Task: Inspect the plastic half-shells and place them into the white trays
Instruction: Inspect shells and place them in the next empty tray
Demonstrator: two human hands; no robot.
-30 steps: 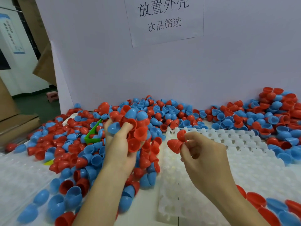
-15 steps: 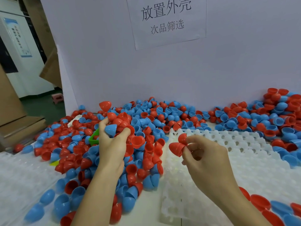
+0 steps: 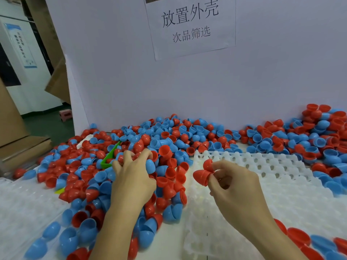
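Now right hand (image 3: 236,186) pinches two red half-shells (image 3: 203,174).

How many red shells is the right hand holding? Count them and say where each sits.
2. The right hand pinches a larger red shell at its lower left and a smaller red shell just above; more may hide inside the curled fingers.

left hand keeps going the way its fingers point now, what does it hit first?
The left hand points away into the shell pile. Its fingertips already sit among red and blue half-shells, so more shells come first, likely the upright red cup just beyond; depth is unclear.
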